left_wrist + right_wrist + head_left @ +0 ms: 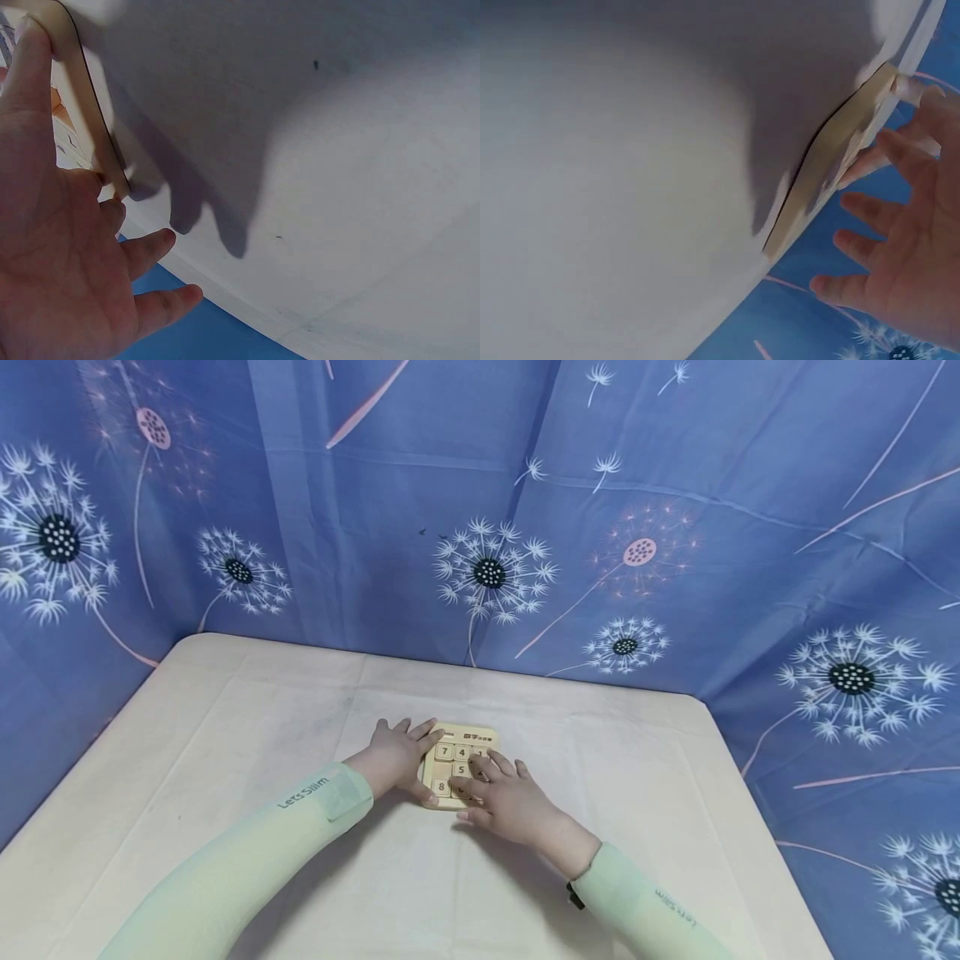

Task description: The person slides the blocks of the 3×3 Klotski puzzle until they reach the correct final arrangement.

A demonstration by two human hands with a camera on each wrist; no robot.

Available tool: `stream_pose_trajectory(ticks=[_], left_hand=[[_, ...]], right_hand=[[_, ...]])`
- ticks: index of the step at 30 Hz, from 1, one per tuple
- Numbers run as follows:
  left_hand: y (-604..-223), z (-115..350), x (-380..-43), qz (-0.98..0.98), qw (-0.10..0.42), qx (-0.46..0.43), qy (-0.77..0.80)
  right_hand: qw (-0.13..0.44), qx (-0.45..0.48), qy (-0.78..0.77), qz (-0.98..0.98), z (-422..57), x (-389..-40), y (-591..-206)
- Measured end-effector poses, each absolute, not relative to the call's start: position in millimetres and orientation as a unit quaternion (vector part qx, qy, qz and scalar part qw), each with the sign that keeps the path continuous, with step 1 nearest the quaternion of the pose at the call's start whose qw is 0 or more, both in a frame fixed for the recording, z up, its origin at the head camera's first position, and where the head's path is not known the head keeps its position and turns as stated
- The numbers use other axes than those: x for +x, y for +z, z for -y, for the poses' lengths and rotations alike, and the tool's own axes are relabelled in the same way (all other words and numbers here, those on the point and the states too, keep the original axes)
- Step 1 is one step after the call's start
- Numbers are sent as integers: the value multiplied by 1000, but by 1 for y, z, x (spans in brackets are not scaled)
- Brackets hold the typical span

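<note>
A pale yellow number sliding puzzle (480, 732) lies flat on the table. Its square tiles show digits such as a 7 tile (444, 752) and an 8 tile (442, 787), with a gap between these two. My left hand (393, 753) rests at the puzzle's left side, fingers spread, thumb on the near corner and index finger by the far one. In the left wrist view that thumb lies straight along the puzzle's frame (91, 112). Over the right-hand tiles is my right hand (517, 803), its fingers spread and covering several digits. The right wrist view shows the puzzle's side (832, 146) beside these fingers.
A cream cloth covers the table (262, 710). Blue curtains (360, 543) with dandelion prints hang behind the table and along both sides. Light green sleeves (247, 860) cover both forearms.
</note>
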State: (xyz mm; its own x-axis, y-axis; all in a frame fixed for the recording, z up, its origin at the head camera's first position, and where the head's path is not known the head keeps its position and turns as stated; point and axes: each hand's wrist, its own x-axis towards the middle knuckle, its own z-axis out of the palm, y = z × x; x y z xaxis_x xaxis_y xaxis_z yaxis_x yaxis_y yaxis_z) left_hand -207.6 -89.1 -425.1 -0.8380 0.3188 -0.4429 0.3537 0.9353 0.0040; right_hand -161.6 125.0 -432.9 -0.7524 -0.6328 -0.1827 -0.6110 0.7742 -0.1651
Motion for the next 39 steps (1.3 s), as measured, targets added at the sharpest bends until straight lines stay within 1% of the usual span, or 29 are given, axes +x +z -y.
stream_pose_trajectory(ticks=[11, 23, 39], left_hand=[[-423, 89, -208, -957, 228, 173, -35], [-423, 89, -208, -957, 229, 173, -39], [-423, 89, -208, -956, 237, 171, -33]], right_hand=[[107, -310, -66, -942, -119, -182, -432], [126, -265, -58, -954, -113, -200, -433], [137, -270, -46, -952, -107, -204, -439]])
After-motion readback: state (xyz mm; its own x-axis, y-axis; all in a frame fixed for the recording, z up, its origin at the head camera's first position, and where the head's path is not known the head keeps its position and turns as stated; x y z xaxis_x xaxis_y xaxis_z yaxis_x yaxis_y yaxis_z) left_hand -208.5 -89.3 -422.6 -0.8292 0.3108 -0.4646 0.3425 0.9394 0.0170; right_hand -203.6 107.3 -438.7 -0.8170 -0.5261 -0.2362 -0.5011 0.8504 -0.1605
